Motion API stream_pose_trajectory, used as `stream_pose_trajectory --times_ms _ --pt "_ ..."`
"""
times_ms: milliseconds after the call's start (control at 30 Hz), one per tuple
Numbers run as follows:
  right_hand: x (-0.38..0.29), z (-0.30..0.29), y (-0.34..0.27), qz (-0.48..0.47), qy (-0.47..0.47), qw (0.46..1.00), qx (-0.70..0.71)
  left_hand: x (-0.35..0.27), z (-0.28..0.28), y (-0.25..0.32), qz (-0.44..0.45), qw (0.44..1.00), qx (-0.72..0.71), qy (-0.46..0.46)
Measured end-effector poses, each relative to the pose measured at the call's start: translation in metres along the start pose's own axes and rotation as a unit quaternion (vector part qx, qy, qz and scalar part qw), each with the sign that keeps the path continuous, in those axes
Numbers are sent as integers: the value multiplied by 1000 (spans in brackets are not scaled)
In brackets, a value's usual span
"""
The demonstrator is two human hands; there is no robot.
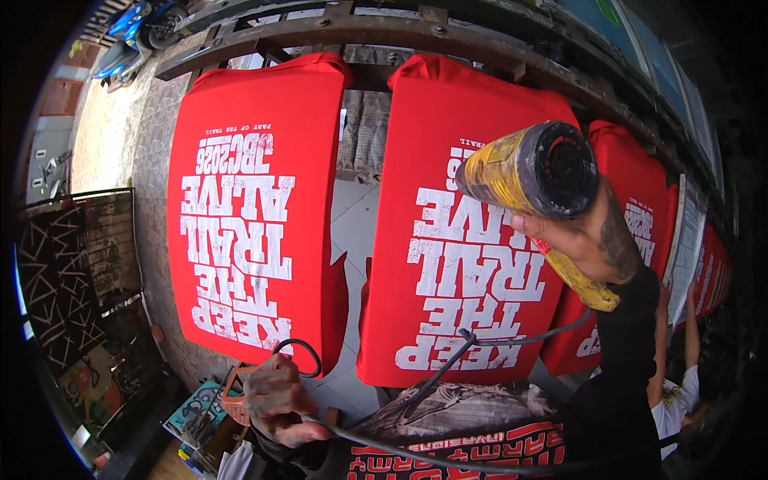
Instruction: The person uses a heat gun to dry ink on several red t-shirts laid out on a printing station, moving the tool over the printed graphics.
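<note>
My right hand (591,243) is closed around the handle of a scuffed yellow and black heat gun (507,165). Its nozzle points left, above a red T-shirt (414,138) with white printed lettering, partly hidden by the gun. A dark power cord (528,342) trails from the handle, with a kink over the shirt's lower print. My left hand (279,399) grips another stretch of the cord, and a small loop rises above the fingers. Just beyond that hand, a second red T-shirt (240,102) with the same white print lies stretched flat on a board.
More red shirts (627,162) line up at the right. Behind them runs a dark metal rail (384,30). Another person's arm (690,336) reaches in at far right. An orange plastic item (235,399) sits by my left hand; a blue motorcycle (135,45) is parked far left.
</note>
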State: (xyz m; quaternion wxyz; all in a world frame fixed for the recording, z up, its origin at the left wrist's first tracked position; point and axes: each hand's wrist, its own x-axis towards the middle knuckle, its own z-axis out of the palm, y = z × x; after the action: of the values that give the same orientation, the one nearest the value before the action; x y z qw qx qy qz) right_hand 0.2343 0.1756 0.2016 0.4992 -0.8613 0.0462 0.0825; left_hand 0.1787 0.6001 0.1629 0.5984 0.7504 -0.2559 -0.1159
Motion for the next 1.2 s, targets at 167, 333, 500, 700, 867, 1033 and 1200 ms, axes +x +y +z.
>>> stream_pose_trajectory --times_ms 167,333,500,700,867,1033,1200 --pt "8 -3 2 -29 -21 999 -7 -3 -4 9 -17 1000 10 -18" --pt "15 1 1 18 52 998 28 0 -2 8 0 1000 18 -6" --pt "18 -7 6 -18 8 1000 1 -4 -1 9 -21 1000 7 1" --pt "10 -10 4 16 25 997 67 -2 0 9 -12 1000 3 6" --pt "3 -8 6 9 47 999 12 -2 2 10 -11 1000 13 15" --pt "-11 -15 2 28 -3 997 73 -1 3 10 -15 1000 4 15" --pt "-18 -15 6 26 31 999 14 -1 0 10 -4 1000 26 -13"
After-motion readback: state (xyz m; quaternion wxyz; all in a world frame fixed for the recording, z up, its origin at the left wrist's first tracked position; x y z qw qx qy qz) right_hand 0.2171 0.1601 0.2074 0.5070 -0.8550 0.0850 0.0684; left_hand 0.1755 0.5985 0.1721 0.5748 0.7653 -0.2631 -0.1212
